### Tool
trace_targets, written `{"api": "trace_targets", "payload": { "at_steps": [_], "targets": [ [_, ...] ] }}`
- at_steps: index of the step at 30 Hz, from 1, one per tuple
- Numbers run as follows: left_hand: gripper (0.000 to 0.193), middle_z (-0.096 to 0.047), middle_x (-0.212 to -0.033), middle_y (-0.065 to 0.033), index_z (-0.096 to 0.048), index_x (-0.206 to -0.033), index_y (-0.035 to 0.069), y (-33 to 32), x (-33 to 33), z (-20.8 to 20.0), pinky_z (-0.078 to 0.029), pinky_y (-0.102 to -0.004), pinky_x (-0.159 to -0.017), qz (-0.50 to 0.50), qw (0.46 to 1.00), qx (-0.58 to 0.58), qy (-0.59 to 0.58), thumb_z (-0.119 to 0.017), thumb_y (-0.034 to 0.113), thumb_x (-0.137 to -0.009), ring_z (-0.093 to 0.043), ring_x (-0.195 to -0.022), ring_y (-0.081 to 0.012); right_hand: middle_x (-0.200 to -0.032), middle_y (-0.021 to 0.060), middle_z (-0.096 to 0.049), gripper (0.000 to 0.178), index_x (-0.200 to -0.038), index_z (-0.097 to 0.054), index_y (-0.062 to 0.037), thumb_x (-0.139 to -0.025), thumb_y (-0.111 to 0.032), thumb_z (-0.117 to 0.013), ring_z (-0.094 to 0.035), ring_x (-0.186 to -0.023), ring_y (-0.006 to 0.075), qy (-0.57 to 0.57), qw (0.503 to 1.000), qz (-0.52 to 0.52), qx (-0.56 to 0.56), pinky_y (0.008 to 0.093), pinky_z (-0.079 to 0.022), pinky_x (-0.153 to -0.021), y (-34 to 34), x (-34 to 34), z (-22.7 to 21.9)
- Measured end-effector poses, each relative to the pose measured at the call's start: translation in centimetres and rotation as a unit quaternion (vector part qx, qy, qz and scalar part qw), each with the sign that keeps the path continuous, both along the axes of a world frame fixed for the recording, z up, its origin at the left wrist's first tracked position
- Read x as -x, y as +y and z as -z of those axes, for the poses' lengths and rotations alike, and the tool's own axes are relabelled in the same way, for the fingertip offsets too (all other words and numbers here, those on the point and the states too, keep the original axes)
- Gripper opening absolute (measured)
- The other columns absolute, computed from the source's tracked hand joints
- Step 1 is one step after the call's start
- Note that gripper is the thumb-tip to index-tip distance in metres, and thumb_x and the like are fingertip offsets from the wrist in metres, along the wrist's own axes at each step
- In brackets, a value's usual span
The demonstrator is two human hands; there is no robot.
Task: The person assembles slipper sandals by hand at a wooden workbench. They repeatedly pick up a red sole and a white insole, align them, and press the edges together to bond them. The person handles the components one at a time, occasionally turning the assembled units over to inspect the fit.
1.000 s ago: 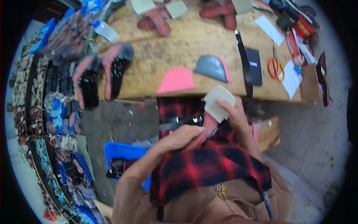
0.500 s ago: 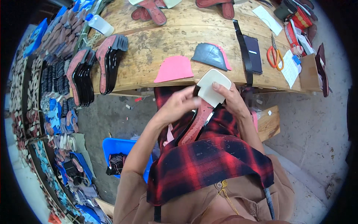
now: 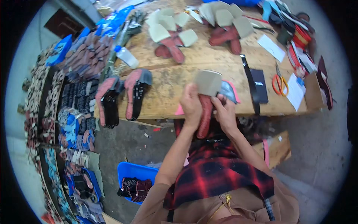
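Note:
Both hands hold up a shoe insole [image 3: 206,112] at the table's front edge, above the plaid apron [image 3: 223,175]. Its long part is reddish brown, and its broad square toe end [image 3: 208,83] is cream and smeared by motion. My left hand [image 3: 191,106] is wrapped round the left side, near where the two parts meet. On the right, my right hand [image 3: 225,112] pinches the edge just below the cream end. Behind them, a grey piece with a pink edge [image 3: 229,91] lies partly covered on the table, and a corner of a pink piece [image 3: 179,109] shows.
Stacked black soles with pink tops [image 3: 135,95] stand at the table's left edge. Cream-ended insoles [image 3: 169,35] lie farther back. Rightward are a black strap [image 3: 250,86], a dark flat box [image 3: 260,85] and orange-handled scissors [image 3: 279,85]. A blue bin [image 3: 136,170] sits below left.
The insole has been raised from my lap to the table edge and turned more upright. My left hand has closed round its side; my right hand has shifted from the cream end down to the edge.

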State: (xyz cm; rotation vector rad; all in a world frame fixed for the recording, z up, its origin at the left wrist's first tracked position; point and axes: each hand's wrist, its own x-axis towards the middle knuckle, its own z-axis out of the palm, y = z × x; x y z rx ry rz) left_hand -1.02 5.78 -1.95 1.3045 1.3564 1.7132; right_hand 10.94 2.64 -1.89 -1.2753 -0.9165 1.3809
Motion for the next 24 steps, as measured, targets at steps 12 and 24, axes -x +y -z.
{"api": "trace_targets", "payload": {
  "at_steps": [12,24],
  "targets": [
    [0.037,-0.053,-0.079,0.0015,-0.056,-0.088,-0.001,0.2,3.0,2.8,-0.041,-0.0253,-0.069,-0.021,0.998,0.022,-0.062,-0.044,0.029,-0.106,-0.044,-0.076,-0.0065,-0.054,-0.0057,-0.042,0.039,-0.071,-0.05,-0.0099,-0.099,-0.037,-0.054,-0.037,-0.041,0.0049,-0.066,0.993,-0.089,-0.044,0.0251,-0.028,-0.038,-1.3,1.9,4.1],
    [0.04,-0.052,-0.077,0.0027,-0.056,-0.086,0.0,1.9,1.1,4.6,-0.04,-0.0245,-0.067,0.019,0.993,0.064,-0.099,-0.043,0.032,-0.106,-0.043,-0.074,-0.0061,-0.064,-0.0028,-0.042,0.043,-0.073,-0.052,-0.001,-0.098,-0.036,-0.055,-0.037,-0.063,0.0091,-0.032,0.998,-0.046,0.038,0.0314,-0.035,-0.057,-1.1,0.6,4.3]
  ]
}}
